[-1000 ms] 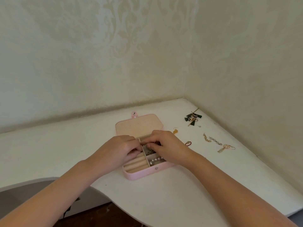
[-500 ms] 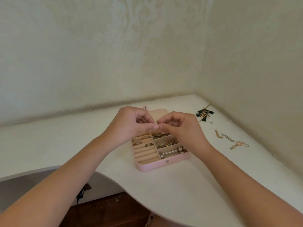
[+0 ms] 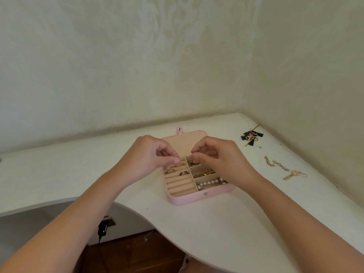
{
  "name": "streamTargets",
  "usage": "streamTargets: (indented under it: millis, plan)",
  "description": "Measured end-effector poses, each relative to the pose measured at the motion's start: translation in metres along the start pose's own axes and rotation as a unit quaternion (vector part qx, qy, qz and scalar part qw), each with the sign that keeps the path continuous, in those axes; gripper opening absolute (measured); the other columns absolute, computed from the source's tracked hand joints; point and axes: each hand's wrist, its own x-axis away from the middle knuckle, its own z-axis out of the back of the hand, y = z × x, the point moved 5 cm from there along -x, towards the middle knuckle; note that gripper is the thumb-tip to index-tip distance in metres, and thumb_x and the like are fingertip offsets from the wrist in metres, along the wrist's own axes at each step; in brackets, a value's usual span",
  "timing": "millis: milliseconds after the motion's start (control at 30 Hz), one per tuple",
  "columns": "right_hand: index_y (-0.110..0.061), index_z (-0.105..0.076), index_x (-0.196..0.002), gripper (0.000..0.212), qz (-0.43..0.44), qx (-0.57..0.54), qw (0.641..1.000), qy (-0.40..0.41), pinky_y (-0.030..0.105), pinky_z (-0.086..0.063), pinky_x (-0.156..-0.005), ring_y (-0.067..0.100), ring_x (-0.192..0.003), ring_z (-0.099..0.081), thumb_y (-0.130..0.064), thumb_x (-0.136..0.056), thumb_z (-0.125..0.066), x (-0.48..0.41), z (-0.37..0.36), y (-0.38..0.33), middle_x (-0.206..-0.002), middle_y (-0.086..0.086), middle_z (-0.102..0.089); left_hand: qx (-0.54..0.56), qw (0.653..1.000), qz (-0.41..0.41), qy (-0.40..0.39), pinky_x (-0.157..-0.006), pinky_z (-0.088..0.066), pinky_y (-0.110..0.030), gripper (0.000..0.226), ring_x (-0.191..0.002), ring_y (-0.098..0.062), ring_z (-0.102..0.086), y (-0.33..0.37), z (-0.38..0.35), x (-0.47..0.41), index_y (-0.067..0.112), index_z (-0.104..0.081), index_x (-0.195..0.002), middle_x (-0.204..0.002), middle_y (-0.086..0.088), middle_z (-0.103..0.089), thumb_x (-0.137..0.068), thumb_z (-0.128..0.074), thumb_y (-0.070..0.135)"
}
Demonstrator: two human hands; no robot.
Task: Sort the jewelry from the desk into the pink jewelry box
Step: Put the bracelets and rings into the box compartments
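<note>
Your left hand (image 3: 149,157) and right hand (image 3: 219,157) hover with fingertips pinched over the open box (image 3: 197,198). Honestly can't tell if they hold anything. Drop low into a free compartment before letting go; earrings (image 3: 279,165) wait on the surface (image 3: 216,223), right side.

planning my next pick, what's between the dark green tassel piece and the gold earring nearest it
One tiny silvery piece, too small to identify; otherwise bare desk between the tassel piece and the gold earring, per the head view.

The pink jewelry box (image 3: 199,198) lies open on the bench (image 3: 226,223), lid (image 3: 183,142) flat behind. Rings (image 3: 170,171) fill its left rolls; beads (image 3: 204,173) and pearls (image 3: 210,182) its right compartments. Loose earrings (image 3: 294,174) lie well right.
</note>
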Motion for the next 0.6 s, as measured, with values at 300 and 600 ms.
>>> streamTargets:
  millis: [300,600]
  plan:
    - [-0.019,-0.07,-0.085,0.007,-0.038,0.203,0.978,-0.005,0.005,-0.041,-0.064,-0.001,-0.073,-0.058,-0.015,-0.086,-0.065,-0.006,0.02,0.022,-0.076,-0.013,-0.065,-0.253,0.964,-0.08,-0.01,-0.066,-0.042,-0.01,0.006,-0.072,0.0,-0.06,-0.012,-0.024,0.021,0.023,-0.072,-0.083,-0.085,0.013,-0.07,-0.082,-0.071,0.03]
    - [-0.019,-0.07,-0.083,0.008,-0.03,0.206,0.978,-0.011,0.003,-0.04,-0.064,-0.002,-0.072,-0.058,-0.014,-0.085,-0.064,-0.006,0.018,0.022,-0.076,-0.012,-0.065,-0.335,0.935,-0.113,-0.035,-0.072,-0.048,-0.03,0.012,-0.077,-0.014,-0.061,-0.005,-0.029,0.021,0.018,-0.069,-0.079,-0.081,0.006,-0.068,-0.087,-0.061,0.023]
